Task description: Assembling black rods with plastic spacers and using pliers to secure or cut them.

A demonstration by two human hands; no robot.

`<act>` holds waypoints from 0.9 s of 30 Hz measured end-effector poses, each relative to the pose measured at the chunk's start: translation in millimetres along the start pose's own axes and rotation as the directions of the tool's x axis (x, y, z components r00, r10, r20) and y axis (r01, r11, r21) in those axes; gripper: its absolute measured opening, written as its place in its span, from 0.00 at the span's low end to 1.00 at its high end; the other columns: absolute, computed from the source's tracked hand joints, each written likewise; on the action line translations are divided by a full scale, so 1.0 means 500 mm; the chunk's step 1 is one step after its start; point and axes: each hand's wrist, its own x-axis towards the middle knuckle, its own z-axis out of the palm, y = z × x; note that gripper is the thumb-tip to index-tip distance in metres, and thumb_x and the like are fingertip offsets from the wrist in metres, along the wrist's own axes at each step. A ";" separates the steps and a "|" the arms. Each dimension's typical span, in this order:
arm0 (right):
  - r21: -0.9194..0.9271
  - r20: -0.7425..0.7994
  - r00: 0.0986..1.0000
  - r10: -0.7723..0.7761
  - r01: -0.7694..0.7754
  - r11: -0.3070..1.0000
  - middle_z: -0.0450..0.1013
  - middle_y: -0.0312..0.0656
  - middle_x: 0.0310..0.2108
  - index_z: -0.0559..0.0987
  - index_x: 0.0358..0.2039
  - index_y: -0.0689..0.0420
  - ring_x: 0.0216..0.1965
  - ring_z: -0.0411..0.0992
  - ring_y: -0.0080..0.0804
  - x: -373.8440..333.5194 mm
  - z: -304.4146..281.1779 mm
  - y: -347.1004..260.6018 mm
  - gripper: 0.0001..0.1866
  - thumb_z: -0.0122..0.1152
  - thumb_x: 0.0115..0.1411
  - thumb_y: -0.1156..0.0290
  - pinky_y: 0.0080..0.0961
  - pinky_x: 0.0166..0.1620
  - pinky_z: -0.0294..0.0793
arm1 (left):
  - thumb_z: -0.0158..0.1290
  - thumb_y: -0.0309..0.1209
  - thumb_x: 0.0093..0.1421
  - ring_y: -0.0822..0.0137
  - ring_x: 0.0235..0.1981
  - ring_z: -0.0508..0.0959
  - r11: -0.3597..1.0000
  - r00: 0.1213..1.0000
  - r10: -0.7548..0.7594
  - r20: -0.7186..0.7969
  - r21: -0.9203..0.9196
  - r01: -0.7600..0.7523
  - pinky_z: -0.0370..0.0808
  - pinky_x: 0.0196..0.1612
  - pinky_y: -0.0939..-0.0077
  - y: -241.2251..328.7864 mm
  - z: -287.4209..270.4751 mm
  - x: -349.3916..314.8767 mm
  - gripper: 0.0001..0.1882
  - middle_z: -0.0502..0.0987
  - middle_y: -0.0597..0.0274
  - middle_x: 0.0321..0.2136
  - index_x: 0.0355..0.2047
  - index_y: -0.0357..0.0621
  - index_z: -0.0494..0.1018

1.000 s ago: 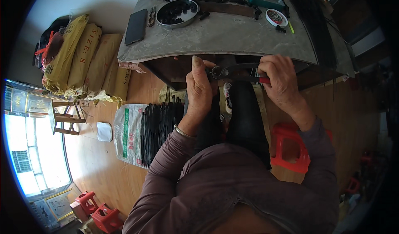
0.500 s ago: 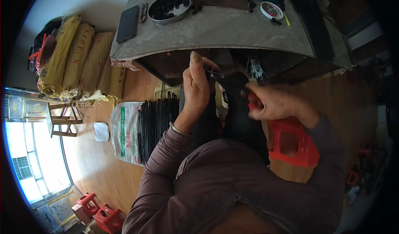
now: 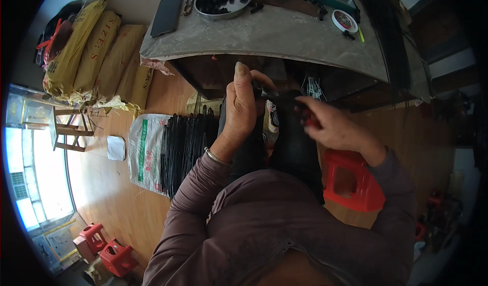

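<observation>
Over my lap, just in front of the table's near edge, my left hand [image 3: 241, 105] is closed with its thumb up. Its fingers are curled round a small black part [image 3: 259, 91], mostly hidden by the hand. To the right, my right hand [image 3: 338, 127] is closed on a red-handled tool [image 3: 311, 122]. A dark length [image 3: 287, 98] reaches from this hand toward the left one; against my black trousers I cannot tell its exact shape.
The grey table [image 3: 213, 41] bears a round metal bowl [image 3: 223, 15] of black pieces, a phone [image 3: 168, 15], a white dish [image 3: 345, 21] and a green box [image 3: 333, 0]. Black rods [image 3: 185, 143] lie left of my legs. A red stool [image 3: 353, 197] stands at right.
My right hand with the red-handled tool has moved slightly right and down. The left hand keeps its grip. The view has shifted, so the table sits a little farther right.
</observation>
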 end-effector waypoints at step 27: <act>0.335 0.282 0.947 0.156 -0.250 0.908 0.71 0.35 0.22 0.73 0.37 0.64 0.23 0.70 0.20 0.005 -0.011 -0.042 0.16 0.50 0.67 0.61 0.19 0.29 0.72 | 0.22 0.60 0.66 0.80 0.10 0.59 0.993 0.987 -0.068 0.142 -0.083 0.081 0.53 0.15 0.85 -0.015 -0.015 0.001 0.40 0.64 0.69 0.11 0.25 0.40 0.73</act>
